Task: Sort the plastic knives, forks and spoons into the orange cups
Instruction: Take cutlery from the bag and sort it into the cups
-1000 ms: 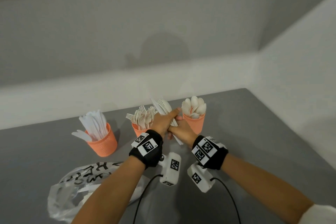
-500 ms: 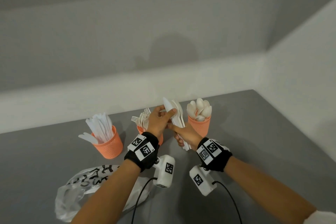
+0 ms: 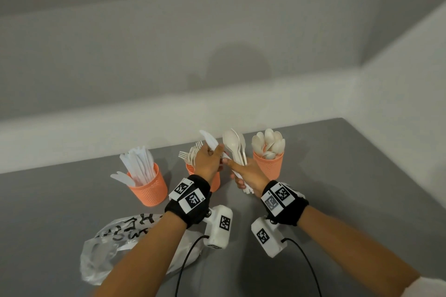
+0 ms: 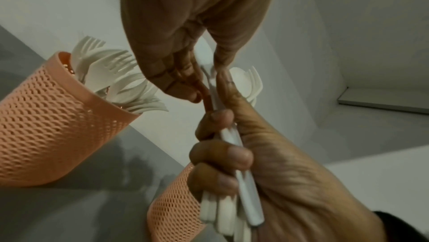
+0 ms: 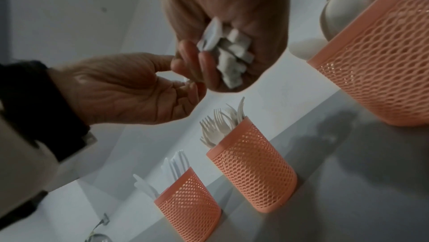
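Right hand (image 3: pixel 251 173) grips a cutlery bundle (image 3: pixel 237 152); left hand (image 3: pixel 207 160) pinches one knife (image 3: pixel 210 141) from it.

Head camera looks forward and down over the bench (image 3: pixel 72 200) from above. Both wrist cameras sit close, low, aimed upward along the hands. All share the fork cup (image 3: pixel 190 169).

A second ago both hands were clasped together around one bundle of white cutlery. Now the left hand (image 3: pixel 207 161) has drawn a single knife (image 3: pixel 209 140) out and to the left — pinched in its fingers (image 4: pixel 183 88) — while the right hand (image 3: pixel 249 172) keeps the remaining bundle (image 3: pixel 235 149), spoons uppermost, raised higher than before.
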A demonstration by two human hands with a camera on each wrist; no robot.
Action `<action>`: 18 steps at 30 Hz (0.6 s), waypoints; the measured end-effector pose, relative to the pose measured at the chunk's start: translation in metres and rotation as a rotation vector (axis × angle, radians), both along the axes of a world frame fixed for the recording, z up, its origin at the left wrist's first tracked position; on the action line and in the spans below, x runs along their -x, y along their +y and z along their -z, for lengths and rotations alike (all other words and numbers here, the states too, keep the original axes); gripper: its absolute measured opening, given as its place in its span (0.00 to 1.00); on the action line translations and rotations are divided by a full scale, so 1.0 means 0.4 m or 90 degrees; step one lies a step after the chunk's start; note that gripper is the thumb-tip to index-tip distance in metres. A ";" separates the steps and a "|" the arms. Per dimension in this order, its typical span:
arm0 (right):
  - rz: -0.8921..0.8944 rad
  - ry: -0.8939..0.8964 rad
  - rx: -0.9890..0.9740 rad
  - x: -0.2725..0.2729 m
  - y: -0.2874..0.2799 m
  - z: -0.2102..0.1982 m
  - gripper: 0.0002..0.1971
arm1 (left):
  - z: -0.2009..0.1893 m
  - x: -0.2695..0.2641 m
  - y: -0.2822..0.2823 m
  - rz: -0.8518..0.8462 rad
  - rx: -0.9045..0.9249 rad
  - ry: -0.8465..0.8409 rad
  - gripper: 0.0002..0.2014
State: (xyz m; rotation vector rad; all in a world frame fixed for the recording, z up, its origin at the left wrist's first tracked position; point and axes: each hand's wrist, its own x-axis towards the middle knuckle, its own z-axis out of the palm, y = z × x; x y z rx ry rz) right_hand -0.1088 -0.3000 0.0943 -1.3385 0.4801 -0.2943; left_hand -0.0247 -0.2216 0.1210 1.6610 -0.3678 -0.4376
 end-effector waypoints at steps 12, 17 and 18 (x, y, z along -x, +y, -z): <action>-0.036 0.071 -0.013 0.034 -0.044 0.028 0.20 | -0.060 -0.042 0.036 -0.123 0.167 0.106 0.10; -0.231 0.084 -0.148 0.046 -0.036 -0.003 0.20 | -0.037 -0.027 0.039 0.056 0.078 0.124 0.09; -0.263 0.075 -0.167 0.045 -0.030 -0.007 0.20 | -0.032 -0.020 0.036 0.096 0.073 0.145 0.07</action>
